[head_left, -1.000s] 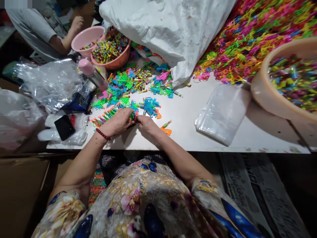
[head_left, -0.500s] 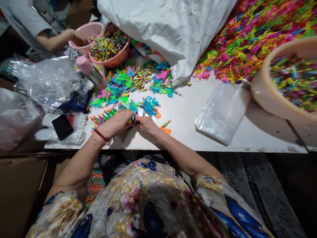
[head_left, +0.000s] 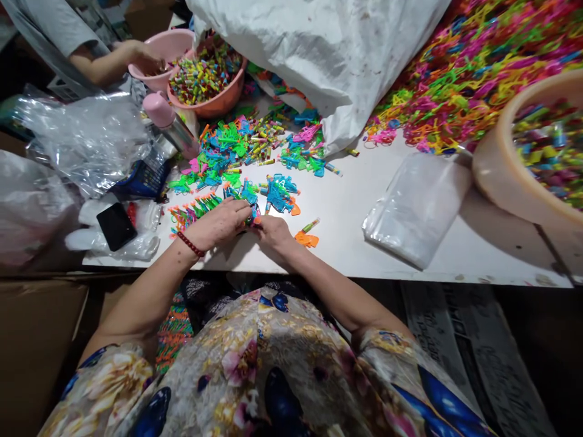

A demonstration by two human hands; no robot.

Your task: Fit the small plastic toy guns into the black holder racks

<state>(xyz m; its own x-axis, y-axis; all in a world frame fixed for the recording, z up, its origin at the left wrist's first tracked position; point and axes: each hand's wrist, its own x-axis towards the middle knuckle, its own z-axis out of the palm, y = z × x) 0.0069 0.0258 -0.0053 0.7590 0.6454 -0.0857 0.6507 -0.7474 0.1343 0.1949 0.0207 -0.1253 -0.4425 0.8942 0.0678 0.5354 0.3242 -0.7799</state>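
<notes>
My left hand point(head_left: 221, 223), with a red bead bracelet at the wrist, and my right hand point(head_left: 272, 230) meet over a small coloured plastic toy piece point(head_left: 251, 216) near the front of the white table point(head_left: 346, 237). Both hands pinch it between the fingertips. A row of green and orange toy pieces point(head_left: 194, 210) lies just left of my left hand. Blue toy pieces point(head_left: 279, 194) lie right behind my hands, and an orange piece point(head_left: 306, 238) rests by my right hand.
A stack of clear bags point(head_left: 416, 206) lies to the right. A big white sack point(head_left: 328, 54), heaps of coloured plastic parts point(head_left: 464, 67) and a tan basin point(head_left: 514, 176) sit behind. At the far left another person's hand point(head_left: 136, 51) reaches into a pink bowl point(head_left: 157, 48); a phone point(head_left: 116, 226) lies there.
My hands stay together on the small toy piece, shifted slightly. The other person's hand has moved from beside the pink bowl into it.
</notes>
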